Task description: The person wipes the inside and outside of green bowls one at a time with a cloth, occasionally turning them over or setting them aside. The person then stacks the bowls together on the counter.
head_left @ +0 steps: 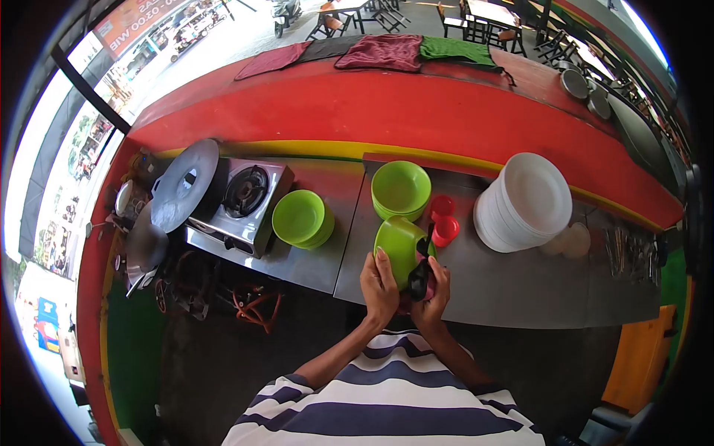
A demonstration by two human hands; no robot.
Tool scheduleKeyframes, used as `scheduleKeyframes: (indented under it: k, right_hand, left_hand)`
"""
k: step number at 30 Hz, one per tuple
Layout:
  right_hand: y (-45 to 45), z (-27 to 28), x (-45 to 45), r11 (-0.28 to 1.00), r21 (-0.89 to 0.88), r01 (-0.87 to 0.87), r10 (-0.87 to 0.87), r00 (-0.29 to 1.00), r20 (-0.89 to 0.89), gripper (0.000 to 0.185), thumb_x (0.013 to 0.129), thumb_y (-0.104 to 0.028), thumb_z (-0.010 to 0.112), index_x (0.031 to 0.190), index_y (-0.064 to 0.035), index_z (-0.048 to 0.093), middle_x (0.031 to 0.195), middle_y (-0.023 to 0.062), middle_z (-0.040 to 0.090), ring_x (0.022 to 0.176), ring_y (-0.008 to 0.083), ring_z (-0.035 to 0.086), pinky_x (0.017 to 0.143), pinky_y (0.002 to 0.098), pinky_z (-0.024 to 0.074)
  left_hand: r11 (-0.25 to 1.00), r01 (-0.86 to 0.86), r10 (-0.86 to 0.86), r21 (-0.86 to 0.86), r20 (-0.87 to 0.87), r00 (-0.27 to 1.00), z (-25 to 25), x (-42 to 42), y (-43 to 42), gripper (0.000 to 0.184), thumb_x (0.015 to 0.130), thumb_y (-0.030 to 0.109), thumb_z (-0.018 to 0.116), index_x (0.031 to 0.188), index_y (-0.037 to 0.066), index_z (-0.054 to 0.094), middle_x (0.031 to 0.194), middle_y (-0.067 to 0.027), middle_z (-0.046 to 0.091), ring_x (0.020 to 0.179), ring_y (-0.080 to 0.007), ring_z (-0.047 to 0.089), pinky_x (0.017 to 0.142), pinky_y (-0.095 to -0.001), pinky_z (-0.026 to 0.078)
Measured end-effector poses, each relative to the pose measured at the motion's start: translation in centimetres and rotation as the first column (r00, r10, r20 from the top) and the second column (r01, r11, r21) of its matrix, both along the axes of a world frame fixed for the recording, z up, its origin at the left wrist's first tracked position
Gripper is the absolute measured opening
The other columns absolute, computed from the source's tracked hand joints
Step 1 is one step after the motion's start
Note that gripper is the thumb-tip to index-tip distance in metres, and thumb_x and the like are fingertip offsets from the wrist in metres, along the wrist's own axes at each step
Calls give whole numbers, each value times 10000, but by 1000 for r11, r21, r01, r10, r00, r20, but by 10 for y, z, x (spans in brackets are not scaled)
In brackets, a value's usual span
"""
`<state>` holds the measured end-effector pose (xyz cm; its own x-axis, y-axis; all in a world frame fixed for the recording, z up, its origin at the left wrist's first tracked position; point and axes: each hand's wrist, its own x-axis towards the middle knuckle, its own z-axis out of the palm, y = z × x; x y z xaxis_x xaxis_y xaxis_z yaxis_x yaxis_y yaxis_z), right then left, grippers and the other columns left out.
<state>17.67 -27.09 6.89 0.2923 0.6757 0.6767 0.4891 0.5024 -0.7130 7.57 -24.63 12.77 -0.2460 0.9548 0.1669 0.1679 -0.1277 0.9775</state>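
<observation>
1. Well left of the rear green bowl stack (401, 184), a metal wok (178, 197) leans tilted beside the gas stove (242, 201); a knock on its raised rim could make it slide.
2. Nearer on the left of the rear stack, the left green bowl stack (301, 215) stands by itself; a swinging left elbow could push it.
3. Just in front of the rear stack, the left hand (381, 286) is curled around the near left side of the held green bowl (394, 249), thumb along its outer wall. The bowl is tipped on its side, so a loose or wet grip could let it roll out.
4. The held bowl seems very close to the rear stack, perhaps touching; I cannot tell. Turning it could bump that stack.
5. In front of the rear stack and slightly right, the right hand (433, 293) is closed on a dark cloth (422, 279), bunched against the bowl's right side. Its loose end could catch the red cups (444, 229), just right of the rear stack, and topple them.
6. Farther right of the rear stack, the white plate stack (524, 204) is tall and seems to lean; a jolt to the steel counter (491, 290) could tip it.
</observation>
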Motion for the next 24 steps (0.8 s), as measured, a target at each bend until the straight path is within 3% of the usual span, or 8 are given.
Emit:
scheduleKeyframes:
  k: [5,8,10,12,17,20,23,24]
  right_hand:
    - [28,-15,-26,986,-70,-150,141,982,-128,320,935,-163,651,1185,18,564,1065,162,643,920,295,620,852,383,499]
    - [44,-17,-61,993,-112,-36,-12,915,-402,217,979,-159,621,1135,-15,574,1030,115,650,918,231,615,839,340,487]
    - [63,-22,-67,959,-264,-100,-139,648,-749,207,1013,-204,590,1148,-47,579,1057,91,647,944,196,618,851,325,495]
    - [81,-26,-73,927,-293,-234,-193,372,-908,227,1024,-278,573,1146,-87,586,1059,67,647,960,191,634,846,349,524]
    - [110,-54,-90,719,-131,-682,-215,-39,-976,365,1005,-462,540,1168,-137,577,1115,58,657,996,279,675,707,506,602]
    - [106,-6,-118,454,-169,-875,-162,106,-981,407,992,-487,531,1207,-142,555,1127,73,654,988,306,675,635,570,602]
    - [111,7,-129,235,-180,-955,-187,137,-973,342,959,-432,622,1178,-174,569,1139,24,634,1042,200,638,899,404,543]
    - [112,3,-135,287,-182,-940,-177,135,-975,334,958,-412,626,1178,-167,570,1129,29,637,1012,204,645,884,397,548]
  left_hand:
    - [997,-36,44,-67,122,992,-1,-55,26,419,1109,316,414,774,68,462,683,79,362,631,-23,292,527,-244,250]
    - [996,-86,84,10,149,985,-8,-81,37,438,1110,331,412,756,77,458,673,94,337,616,-25,276,519,-249,239]
    - [996,-88,91,-25,228,969,-9,-110,49,462,1109,351,411,750,71,490,669,96,375,613,-18,295,520,-242,244]
    - [995,-84,98,-59,303,948,-8,-142,57,488,1107,371,410,748,62,526,668,93,421,611,-13,319,522,-234,252]
    - [1000,6,0,-19,322,947,-24,-209,63,536,1106,389,401,765,17,583,672,84,514,606,-12,385,524,-231,293]
    - [987,146,-154,73,113,982,-46,-244,64,508,1078,382,484,737,11,548,620,39,469,581,-54,400,528,-258,309]
    - [944,327,-319,50,-123,940,-44,-279,67,509,1044,368,560,691,1,538,598,-51,440,561,-121,408,534,-288,315]
    - [941,327,-318,89,-97,943,-50,-285,71,482,1046,374,551,745,-2,568,681,-68,502,645,-144,473,597,-298,363]
